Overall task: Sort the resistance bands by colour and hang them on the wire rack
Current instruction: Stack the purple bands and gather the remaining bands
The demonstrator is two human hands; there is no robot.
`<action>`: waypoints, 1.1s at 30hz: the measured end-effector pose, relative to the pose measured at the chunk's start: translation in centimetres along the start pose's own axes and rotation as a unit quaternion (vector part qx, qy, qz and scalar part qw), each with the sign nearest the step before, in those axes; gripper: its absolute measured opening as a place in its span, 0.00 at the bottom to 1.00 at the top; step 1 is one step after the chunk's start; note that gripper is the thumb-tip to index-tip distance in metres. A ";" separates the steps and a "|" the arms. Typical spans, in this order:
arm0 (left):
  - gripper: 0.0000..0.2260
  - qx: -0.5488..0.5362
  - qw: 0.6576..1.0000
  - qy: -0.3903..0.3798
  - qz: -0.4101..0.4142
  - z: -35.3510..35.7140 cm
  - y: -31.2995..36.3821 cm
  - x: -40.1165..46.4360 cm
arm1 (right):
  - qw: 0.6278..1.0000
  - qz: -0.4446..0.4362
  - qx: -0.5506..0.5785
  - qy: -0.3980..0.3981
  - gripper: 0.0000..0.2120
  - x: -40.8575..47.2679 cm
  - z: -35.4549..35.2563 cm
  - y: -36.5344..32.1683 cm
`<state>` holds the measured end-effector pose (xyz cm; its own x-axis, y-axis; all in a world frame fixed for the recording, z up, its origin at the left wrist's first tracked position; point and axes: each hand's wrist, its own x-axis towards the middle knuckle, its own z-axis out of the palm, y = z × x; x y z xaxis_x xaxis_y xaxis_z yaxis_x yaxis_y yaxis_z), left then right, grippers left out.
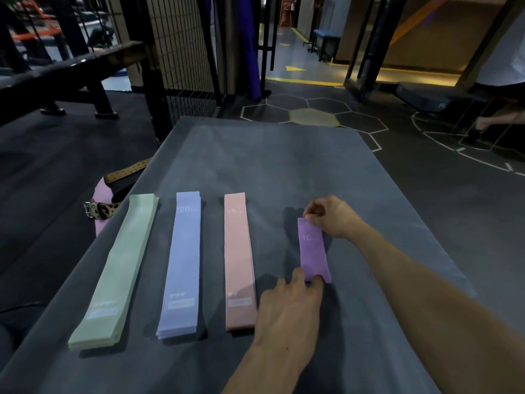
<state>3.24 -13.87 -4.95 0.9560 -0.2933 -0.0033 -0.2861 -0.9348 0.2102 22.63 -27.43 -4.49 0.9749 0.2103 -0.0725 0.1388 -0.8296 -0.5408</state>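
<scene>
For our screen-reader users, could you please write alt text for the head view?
Two hands hold a purple band by its ends, left hand near, right hand far, on a grey table beside green, blue and pink stacks.

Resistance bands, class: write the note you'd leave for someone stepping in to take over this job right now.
Left hand: pinches the near end of the purple band.
Right hand: pinches its far end.
Green stack, blue stack and pink stack lie side by side on the mat, purple band to their right.
Done: three colours sorted.
Left: lay purple down, then hang all on the rack behind the mat.
</scene>
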 end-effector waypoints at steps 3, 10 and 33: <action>0.20 0.004 0.999 0.038 -0.018 0.5 0.2 -0.1 | 0.998 -0.004 -0.052 0.018 0.07 -0.1 0.6 0.0; 0.25 0.006 0.991 0.100 0.083 2.1 -0.5 0.3 | 0.990 -0.013 -0.124 0.063 0.08 -0.9 1.6 -0.3; 0.04 0.015 0.995 0.023 -0.096 -4.7 -10.2 -5.2 | 0.996 0.075 -0.019 -0.044 0.10 -4.5 6.2 -9.8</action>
<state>1.49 -1.87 -2.47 0.9950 -0.1001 0.0051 -0.0993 -0.9785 0.1805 15.77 -17.05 -4.02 0.9664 0.1255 -0.2242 0.0007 -0.8738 -0.4864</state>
